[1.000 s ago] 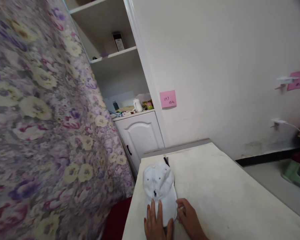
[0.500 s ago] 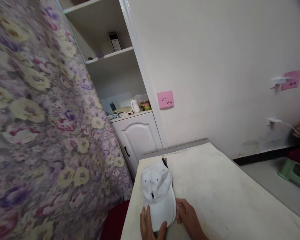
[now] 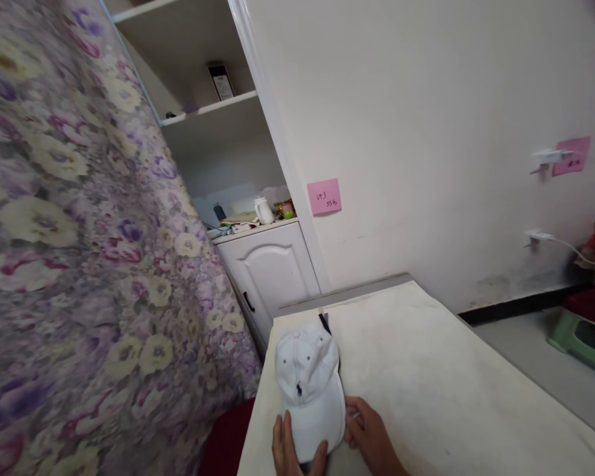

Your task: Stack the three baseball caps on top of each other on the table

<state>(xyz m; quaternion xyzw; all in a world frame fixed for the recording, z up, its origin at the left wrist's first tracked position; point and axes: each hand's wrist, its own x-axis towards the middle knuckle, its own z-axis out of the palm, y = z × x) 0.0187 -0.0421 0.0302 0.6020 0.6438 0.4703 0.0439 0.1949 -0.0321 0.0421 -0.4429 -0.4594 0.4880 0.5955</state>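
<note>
The left hand (image 3: 290, 449) is at the bottom of the picture. It holds the brim of a white cap (image 3: 308, 383). Its fingers curl around the left edge of the brim and the thumb comes up from under the front. The hand is about half closed on the cap. The right hand (image 3: 371, 439) is just beside the right edge of the brim. Its fingers are bent and their tips touch the brim's edge. It seems to pinch that edge, but the grip is too small to see well.

The cap is white with a small dark picture sewn on the front. It has little air holes on top and a button in the middle. A dark strap (image 3: 324, 322) sticks out at the back. The brim points at the person and the round part points away. The cap lies flat near the left edge of the table (image 3: 426, 370).

The table has a pale cream top with a few faint marks. On the left hangs a big curtain (image 3: 79, 251) with purple and yellow flowers. Behind the table is a white cupboard (image 3: 270, 271) with a curved door. Small things sit on top of it, like a white jug (image 3: 264, 211). Shelves (image 3: 208, 109) go up above it. The wall is white with a pink note (image 3: 324, 196) stuck on it. Another pink note (image 3: 571, 156) is far to the right. A green stool (image 3: 580, 340) stands on the floor at the right.
</note>
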